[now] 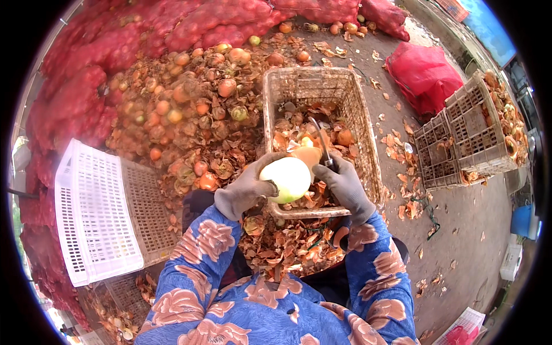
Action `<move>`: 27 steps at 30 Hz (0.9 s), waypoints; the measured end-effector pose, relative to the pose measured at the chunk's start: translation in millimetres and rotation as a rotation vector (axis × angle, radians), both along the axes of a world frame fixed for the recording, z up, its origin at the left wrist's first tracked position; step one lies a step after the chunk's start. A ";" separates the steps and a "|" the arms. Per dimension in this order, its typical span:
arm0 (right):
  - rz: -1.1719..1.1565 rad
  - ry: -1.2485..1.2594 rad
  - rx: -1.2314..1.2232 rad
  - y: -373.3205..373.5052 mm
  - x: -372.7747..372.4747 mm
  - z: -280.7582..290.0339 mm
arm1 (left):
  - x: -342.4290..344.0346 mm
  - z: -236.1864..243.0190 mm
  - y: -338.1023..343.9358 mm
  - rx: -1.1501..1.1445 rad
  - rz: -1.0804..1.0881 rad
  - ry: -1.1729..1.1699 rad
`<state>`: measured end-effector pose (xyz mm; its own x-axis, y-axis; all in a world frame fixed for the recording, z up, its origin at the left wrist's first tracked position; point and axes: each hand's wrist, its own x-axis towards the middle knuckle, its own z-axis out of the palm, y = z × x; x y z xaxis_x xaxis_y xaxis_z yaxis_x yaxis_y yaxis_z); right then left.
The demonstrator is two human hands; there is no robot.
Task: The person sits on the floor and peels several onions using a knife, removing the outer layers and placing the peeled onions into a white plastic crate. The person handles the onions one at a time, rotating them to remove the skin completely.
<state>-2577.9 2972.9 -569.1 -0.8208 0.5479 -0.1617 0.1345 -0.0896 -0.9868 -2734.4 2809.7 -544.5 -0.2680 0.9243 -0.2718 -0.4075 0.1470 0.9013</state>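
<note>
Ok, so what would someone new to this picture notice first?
Probably the pale onion near the centre, held in the grey-gloved left hand over the near end of a dirt-stained crate, with a curved knife in the right hand. Next, the heap of onions and skins left of that crate, and the red mesh sacks piled behind it.

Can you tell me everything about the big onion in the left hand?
The onion is round and smooth, pale white with a greenish tint, and bare on the side I see. Orange-brown skin sits at its upper right; I can't tell whether it's attached. The gloved left hand holds its left side, over the grimy crate. The right hand, gripping a knife, is close.
</note>
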 end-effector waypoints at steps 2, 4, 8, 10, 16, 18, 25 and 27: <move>0.015 0.022 -0.023 0.6 0.8 -7.8 | 5.2 5.5 4.8 -0.037 -0.075 0.083; -0.002 0.008 -0.055 1.4 1.8 -10.3 | 6.4 2.9 5.6 0.021 -0.084 0.003; -0.191 0.055 -0.163 -5.8 6.0 1.4 | 15.5 -25.7 12.2 0.138 0.181 -0.291; -0.256 0.015 -0.173 -6.7 6.4 8.2 | 22.2 -37.5 16.1 0.071 0.395 -0.253; -0.285 -0.014 -0.125 -2.5 10.2 -5.7 | 40.9 -21.1 29.2 -0.101 0.558 -0.150; -0.236 -0.055 -0.178 -8.3 14.3 15.0 | 44.1 -22.9 29.4 -0.067 0.464 -0.057; -0.315 0.206 -0.253 8.7 21.1 14.9 | 44.3 -32.3 11.2 0.177 0.310 -0.416; -0.393 0.152 -0.204 17.5 28.5 26.3 | 47.0 -25.3 5.8 0.177 0.338 -0.515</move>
<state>-2549.4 2990.3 -542.8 -0.5798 0.7917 -0.1925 -0.0934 -0.2993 -0.9496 -2687.4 2815.5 -569.7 -0.4281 0.8544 -0.2945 -0.7924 -0.1982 0.5770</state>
